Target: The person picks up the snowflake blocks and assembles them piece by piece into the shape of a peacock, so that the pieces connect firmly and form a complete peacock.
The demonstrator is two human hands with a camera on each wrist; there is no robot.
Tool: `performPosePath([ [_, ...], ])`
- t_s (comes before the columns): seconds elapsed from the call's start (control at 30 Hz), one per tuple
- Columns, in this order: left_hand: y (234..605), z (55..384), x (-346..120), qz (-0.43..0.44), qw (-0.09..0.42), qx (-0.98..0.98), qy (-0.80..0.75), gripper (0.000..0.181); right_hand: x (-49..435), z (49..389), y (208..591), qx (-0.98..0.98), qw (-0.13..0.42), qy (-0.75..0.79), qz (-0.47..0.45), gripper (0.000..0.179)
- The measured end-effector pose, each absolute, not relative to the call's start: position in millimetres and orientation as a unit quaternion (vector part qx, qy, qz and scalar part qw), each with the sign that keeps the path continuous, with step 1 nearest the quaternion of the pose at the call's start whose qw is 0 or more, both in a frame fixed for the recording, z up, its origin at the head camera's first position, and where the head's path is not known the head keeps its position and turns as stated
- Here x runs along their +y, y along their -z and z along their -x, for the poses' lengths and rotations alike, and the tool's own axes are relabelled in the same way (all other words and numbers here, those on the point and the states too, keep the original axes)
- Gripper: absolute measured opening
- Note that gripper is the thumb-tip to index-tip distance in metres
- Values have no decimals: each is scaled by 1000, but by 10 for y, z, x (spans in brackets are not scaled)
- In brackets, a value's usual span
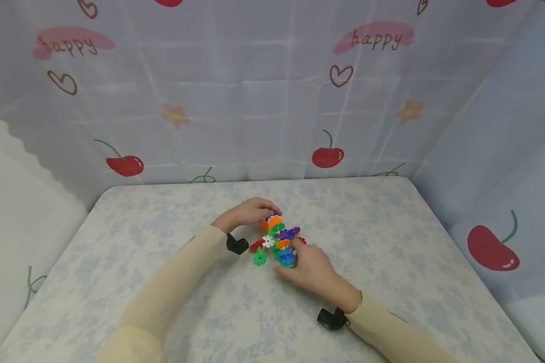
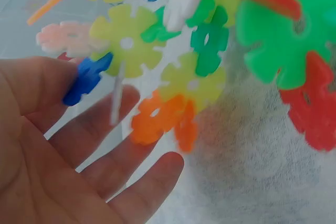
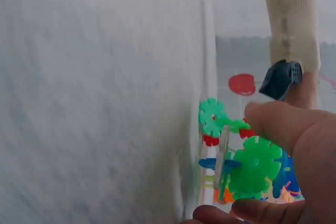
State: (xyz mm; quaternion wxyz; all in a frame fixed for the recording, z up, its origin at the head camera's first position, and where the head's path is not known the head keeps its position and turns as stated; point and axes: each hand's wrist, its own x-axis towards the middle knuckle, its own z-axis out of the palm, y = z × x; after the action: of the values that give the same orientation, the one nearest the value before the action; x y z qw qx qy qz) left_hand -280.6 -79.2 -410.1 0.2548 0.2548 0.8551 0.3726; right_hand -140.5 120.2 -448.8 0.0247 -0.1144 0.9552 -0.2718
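Observation:
A cluster of interlocking plastic snowflake discs (image 1: 279, 234) in green, blue, orange, white, purple and red is between my hands, near the middle of the table. At its far left side, my left hand (image 1: 250, 210) pinches a blue disc (image 2: 88, 80) between thumb and index finger. The other left fingers spread loosely below yellow and orange discs (image 2: 157, 114). My right hand (image 1: 315, 267) is at the near right side, thumb apart from the fingers. In the right wrist view, a green disc (image 3: 256, 166) shows between that thumb and the lower fingers, which are partly cut off.
A pale, blue-patterned cloth covers the table (image 1: 368, 217). Behind it hangs a white curtain (image 1: 250, 101) printed with cherries and hearts. Each wrist wears a black camera, the left one (image 1: 237, 244) close to the cluster.

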Motion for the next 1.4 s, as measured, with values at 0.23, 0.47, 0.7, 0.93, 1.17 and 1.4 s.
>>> performPosePath([
  [0.23, 4117, 2760, -903, -215, 227, 867, -387, 32, 1364, 1537, 4493, 948, 12, 301, 99, 38],
  [0.47, 4182, 2668, -1044, -185, 209, 867, -414, 33, 1586, 1748, 4481, 935, -5, 335, 112, 33],
  [0.7, 4274, 2515, -1073, -166, 175, 866, -437, 32, 1688, 1942, 4461, 927, 12, 365, 88, 40],
  [0.93, 4349, 2388, -1041, -143, 142, 858, -472, 31, 1713, 2032, 4452, 927, 19, 367, 73, 41],
  [1.17, 4377, 2332, -1046, -135, 127, 858, -479, 31, 1733, 2040, 4485, 929, 11, 361, 83, 39],
  [1.4, 4381, 2316, -1040, -127, 119, 858, -484, 31, 1734, 2020, 4490, 927, 14, 366, 77, 42],
])
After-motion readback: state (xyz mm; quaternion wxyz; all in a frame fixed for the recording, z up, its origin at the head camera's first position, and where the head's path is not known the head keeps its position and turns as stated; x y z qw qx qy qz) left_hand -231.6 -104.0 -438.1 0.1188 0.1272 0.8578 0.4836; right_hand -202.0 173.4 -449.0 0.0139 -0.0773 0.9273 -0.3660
